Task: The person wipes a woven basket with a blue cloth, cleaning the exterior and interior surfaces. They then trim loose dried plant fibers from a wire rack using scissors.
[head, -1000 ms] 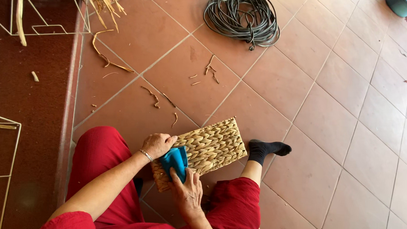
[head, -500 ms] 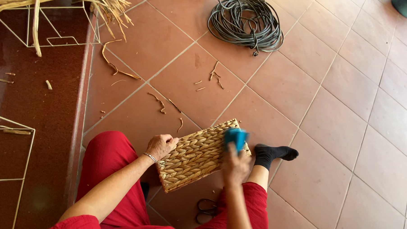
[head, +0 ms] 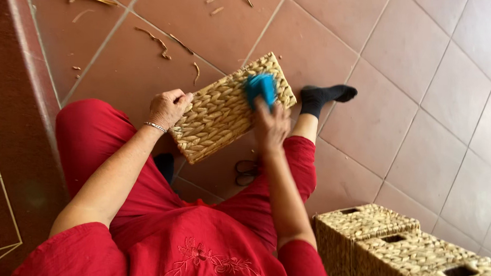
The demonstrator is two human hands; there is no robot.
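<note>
Your left hand [head: 167, 108] gripped the basket [head: 230, 107] edge, your right hand [head: 270, 125] gripped the brush [head: 260, 88] near its far end, with more to brush.

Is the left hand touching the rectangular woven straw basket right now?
Touching. The head view shows the left hand gripping the near-left edge of the rectangular woven straw basket, its fingers curled over the rim, with no gap visible.

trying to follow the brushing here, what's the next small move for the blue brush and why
Probably draw the blue brush back along the woven basket toward the left hand. The right hand has it near the far end, so most of the weave lies on the near side, and the left hand grips the near edge.
</note>
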